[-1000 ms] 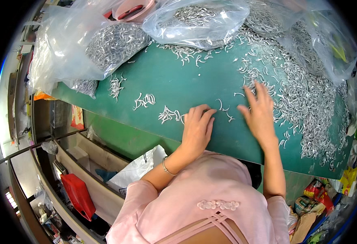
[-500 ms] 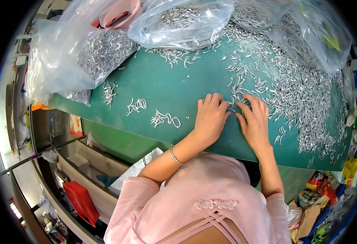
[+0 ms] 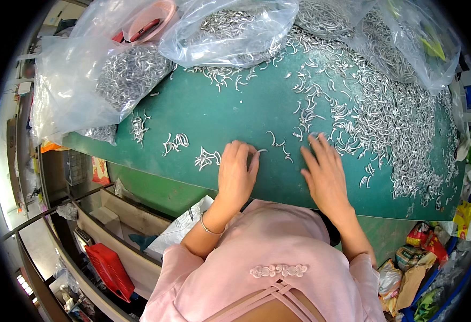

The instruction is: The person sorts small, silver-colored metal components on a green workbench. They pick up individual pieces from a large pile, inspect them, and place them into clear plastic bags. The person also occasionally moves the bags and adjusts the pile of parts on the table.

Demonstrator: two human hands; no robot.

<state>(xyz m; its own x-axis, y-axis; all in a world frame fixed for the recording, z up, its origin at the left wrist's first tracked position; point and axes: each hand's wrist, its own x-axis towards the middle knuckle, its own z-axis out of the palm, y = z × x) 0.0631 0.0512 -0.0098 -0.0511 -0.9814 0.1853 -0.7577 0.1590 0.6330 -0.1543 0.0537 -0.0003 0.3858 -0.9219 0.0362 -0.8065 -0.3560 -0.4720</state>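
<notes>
Palm-down, both hands rest flat on the green worktop (image 3: 203, 115); left hand (image 3: 236, 174) touches a curved metal piece (image 3: 260, 151) at its fingertips, right hand (image 3: 325, 174) spread, gripping nothing, beside the metal heap (image 3: 391, 118).

Left hand (image 3: 236, 174) and right hand (image 3: 325, 177) lay flat on the table (image 3: 203, 115), metal hooks (image 3: 278, 144) between them; hook heap (image 3: 391, 115) right, bags (image 3: 93, 80) behind left.

- Left hand (image 3: 236, 174): palm down, fingers loosely curled, fingertips pressed to the surface (image 3: 219, 112), wrist bent, forearm angled in from below.
- Right hand (image 3: 325, 174): flat, palm down, fingers spread forward.
</notes>
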